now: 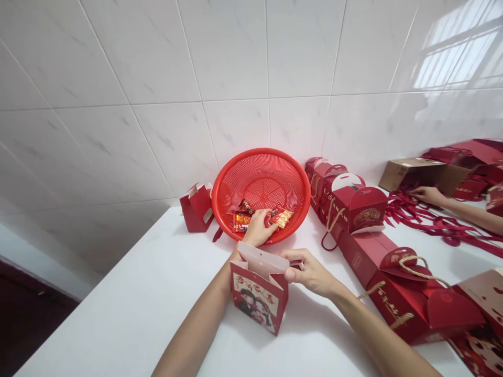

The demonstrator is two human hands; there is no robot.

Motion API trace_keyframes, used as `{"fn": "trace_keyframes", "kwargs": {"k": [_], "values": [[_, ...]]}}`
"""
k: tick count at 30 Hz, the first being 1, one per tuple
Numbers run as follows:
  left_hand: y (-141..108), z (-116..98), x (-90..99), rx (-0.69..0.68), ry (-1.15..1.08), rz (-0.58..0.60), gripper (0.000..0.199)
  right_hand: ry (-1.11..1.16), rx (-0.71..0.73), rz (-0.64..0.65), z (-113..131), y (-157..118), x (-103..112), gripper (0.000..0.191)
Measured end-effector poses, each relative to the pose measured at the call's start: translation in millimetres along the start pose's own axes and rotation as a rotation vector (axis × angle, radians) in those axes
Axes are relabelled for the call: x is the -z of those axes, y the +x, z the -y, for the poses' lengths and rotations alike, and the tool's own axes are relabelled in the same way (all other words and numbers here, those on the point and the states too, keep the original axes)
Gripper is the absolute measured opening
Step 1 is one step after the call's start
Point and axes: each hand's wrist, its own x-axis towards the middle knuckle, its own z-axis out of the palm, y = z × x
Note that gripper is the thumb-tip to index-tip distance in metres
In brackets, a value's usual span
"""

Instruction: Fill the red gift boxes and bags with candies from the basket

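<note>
My left hand (257,229) reaches past the box into the red plastic basket (225,186), fingers curled among several wrapped snacks (240,222). Something red shows between thumb and fingers, but I cannot tell what it is. With my right hand (312,272), I grip the upper right edge of a red paper gift box (257,296). This box stands on the white table with its top flaps up and a cartoon couple printed on its front. Its inside is mostly hidden from me.
Another red gift box (196,209) stands left of the basket. Red handled boxes (367,256) form a row on the right. Beyond them lie dark red ribbons (416,214), touched by another person's hand (430,196), near a cardboard box (408,173). A tiled wall (236,63) backs the table.
</note>
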Motion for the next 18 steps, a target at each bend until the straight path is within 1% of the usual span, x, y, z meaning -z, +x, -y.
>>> {"fn": "trace_keyframes", "kwargs": {"k": [2, 5, 7, 10, 12, 14, 16, 18], "values": [[4.2, 0.6, 2.3, 0.089, -0.069, -0.025, 0.032, 0.020, -0.001, 0.016, -0.1, -0.7, -0.3, 0.061], [9.8, 1.3, 3.2, 0.179, -0.130, -0.006, 0.025, 0.068, 0.000, 0.006, -1.7, -1.0, 0.2, 0.068], [12.5, -0.4, 4.9, 0.224, -0.166, 0.015, 0.026, 0.088, 0.004, -0.049, -3.0, -0.4, 1.4, 0.069], [14.3, -9.5, 13.2, 0.250, -0.205, 0.038, 0.026, 0.141, 0.006, -0.192, -3.8, 1.9, 3.9, 0.063], [14.1, -19.9, 22.4, 0.267, -0.223, 0.104, 0.031, 0.217, 0.002, -0.303, -3.1, 4.2, 5.4, 0.059], [13.2, -31.9, 32.5, 0.271, -0.200, 0.211, 0.042, 0.317, -0.002, -0.395, -1.9, 6.5, 6.6, 0.055], [12.1, -43.8, 41.5, 0.246, -0.123, 0.299, 0.050, 0.419, -0.010, -0.456, -0.9, 8.3, 7.8, 0.052], [11.0, -54.7, 48.2, 0.217, -0.063, 0.371, 0.050, 0.508, -0.024, -0.488, -0.5, 9.3, 8.8, 0.048]]}}
